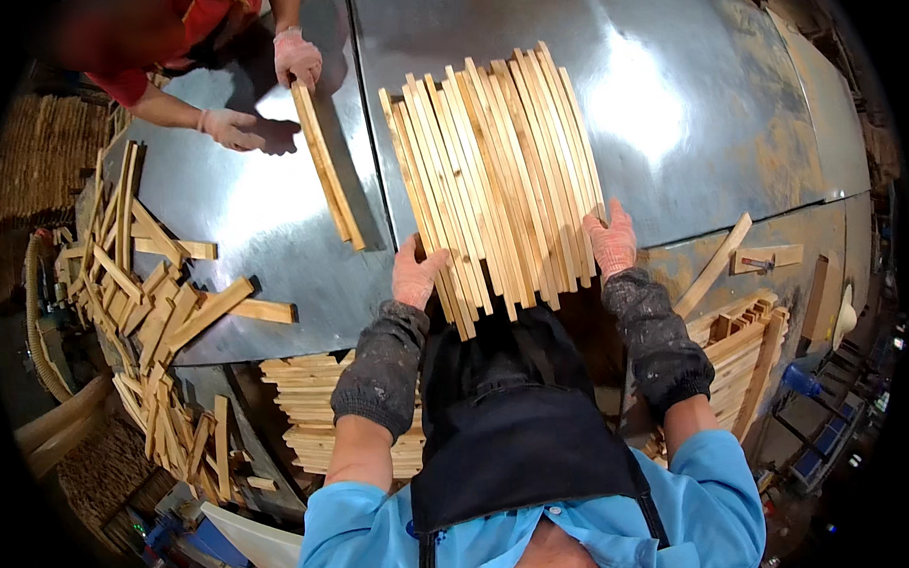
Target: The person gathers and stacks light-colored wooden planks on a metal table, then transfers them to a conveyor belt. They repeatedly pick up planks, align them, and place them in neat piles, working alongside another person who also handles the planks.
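Note:
A wide row of pale wooden strips (491,173) lies side by side on the metal tabletop, with uneven ends reaching past the near edge toward my apron. My gloved left hand (416,273) grips the row's left side near its close end, thumb over the outer strips. On the opposite side, my gloved right hand (611,240) presses against the outermost strips with its thumb toward them. The row is held between both hands; the undersides of my fingers are hidden.
Across the table at left, a co-worker's gloved hand (297,57) holds wooden strips (322,163); their other hand (232,129) is free. A jumbled heap of wood pieces (165,314) covers the left edge. Stacked strips (314,404) stand below left, more wood (742,349) at right.

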A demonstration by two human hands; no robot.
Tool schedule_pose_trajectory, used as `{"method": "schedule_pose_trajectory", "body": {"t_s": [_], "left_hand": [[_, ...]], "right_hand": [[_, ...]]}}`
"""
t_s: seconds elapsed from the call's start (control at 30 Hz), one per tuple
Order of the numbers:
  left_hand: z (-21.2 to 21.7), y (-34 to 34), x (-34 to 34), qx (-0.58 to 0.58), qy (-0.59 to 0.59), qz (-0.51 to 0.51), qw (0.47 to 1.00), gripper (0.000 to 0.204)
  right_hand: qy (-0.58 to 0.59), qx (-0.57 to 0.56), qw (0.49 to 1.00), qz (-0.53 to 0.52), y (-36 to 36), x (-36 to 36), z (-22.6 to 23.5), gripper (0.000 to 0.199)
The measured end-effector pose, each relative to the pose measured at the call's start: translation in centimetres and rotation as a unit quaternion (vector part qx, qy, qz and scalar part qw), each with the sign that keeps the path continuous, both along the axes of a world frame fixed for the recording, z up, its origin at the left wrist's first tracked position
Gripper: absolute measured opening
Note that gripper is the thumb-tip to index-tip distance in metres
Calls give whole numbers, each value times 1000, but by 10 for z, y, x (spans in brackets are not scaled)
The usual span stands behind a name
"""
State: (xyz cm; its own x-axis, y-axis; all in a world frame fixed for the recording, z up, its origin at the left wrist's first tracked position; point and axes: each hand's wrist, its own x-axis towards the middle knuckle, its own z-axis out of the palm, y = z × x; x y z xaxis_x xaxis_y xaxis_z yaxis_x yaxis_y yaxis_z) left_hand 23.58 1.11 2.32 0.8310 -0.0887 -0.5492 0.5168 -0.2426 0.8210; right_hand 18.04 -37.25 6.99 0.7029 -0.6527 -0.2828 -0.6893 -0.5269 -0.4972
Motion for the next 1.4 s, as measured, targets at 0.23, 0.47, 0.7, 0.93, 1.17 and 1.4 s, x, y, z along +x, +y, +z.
{"method": "schedule_pose_trajectory", "body": {"t_s": [0.23,0.47,0.7,0.93,1.17,1.4], "left_hand": [[11,-8,2,77,11,-44,996,82],[11,-4,-33,79,-48,14,996,52],[-1,33,-131,-26,144,140,979,43],[21,30,-92,171,-43,162,971,55],[37,12,-6,69,-2,33,997,64],[10,13,-11,109,10,47,993,70]], "right_hand": [[-66,143,984,82,62,-74,31,46],[158,391,864,275,155,-111,22,47],[141,587,794,-73,216,-104,-13,43],[159,555,815,-57,218,-109,-14,40],[133,592,789,-95,219,-115,-11,49],[127,632,761,-75,214,-104,46,73]]}}
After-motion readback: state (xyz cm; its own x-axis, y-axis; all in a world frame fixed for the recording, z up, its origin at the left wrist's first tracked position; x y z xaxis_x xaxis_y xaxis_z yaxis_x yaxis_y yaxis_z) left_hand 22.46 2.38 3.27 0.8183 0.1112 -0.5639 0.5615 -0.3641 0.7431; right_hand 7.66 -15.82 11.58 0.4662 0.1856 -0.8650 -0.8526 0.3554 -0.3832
